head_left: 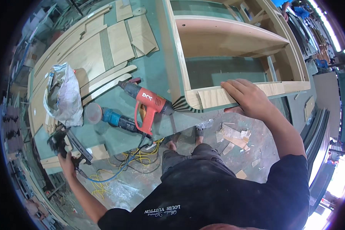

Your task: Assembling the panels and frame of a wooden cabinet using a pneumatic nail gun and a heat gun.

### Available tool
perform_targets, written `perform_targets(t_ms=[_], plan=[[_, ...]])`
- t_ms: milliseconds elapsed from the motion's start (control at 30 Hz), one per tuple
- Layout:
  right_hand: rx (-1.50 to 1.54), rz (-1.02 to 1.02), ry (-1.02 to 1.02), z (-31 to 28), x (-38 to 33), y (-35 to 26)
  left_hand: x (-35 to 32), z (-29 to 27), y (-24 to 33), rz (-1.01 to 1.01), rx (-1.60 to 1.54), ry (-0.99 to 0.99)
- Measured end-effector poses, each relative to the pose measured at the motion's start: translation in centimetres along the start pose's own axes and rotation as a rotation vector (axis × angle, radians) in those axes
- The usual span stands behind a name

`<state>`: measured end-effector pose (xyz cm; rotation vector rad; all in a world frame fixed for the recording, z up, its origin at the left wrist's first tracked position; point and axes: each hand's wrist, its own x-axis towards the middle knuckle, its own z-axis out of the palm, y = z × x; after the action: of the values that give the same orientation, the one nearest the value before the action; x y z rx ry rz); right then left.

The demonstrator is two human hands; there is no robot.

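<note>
While right hand (pixel 246 96) presses cabinet edge (pixel 214 96), heat gun (pixel 147 103) lies beside.

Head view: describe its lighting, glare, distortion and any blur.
Head view: even daylight, soft shadows; glare blows out the lower right edge and a strip at the upper right; fisheye bends the wooden cabinet frame and green workbench toward the dark circular rim; centre sharp, including the red heat gun and right hand; the left hand on a dark tool near the rim looks softer.
</note>
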<state>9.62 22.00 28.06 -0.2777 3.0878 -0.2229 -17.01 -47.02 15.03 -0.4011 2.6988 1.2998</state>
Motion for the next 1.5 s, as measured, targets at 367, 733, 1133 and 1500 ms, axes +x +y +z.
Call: perform_targets(t_ms=[367, 733, 1133, 1500], plan=[[0.024, -0.124, 0.121, 0.8, 0.3, 0.9, -36.6, 14.2, 11.8, -0.070, 0.163, 0.050], [0.017, -0.204, 0.187, 1.9, 0.4, 1.5, -43.1, 36.6, 9.3, 0.221, -0.420, -0.285], [-0.076, -0.271, 0.221, 2.3, 0.4, 2.2, -41.1, 41.3, 13.5, 0.714, -0.199, 0.096], [-0.095, -0.263, 0.220, 2.1, 0.6, 2.0, -39.9, 43.0, 13.2, 0.816, -0.309, 0.188]])
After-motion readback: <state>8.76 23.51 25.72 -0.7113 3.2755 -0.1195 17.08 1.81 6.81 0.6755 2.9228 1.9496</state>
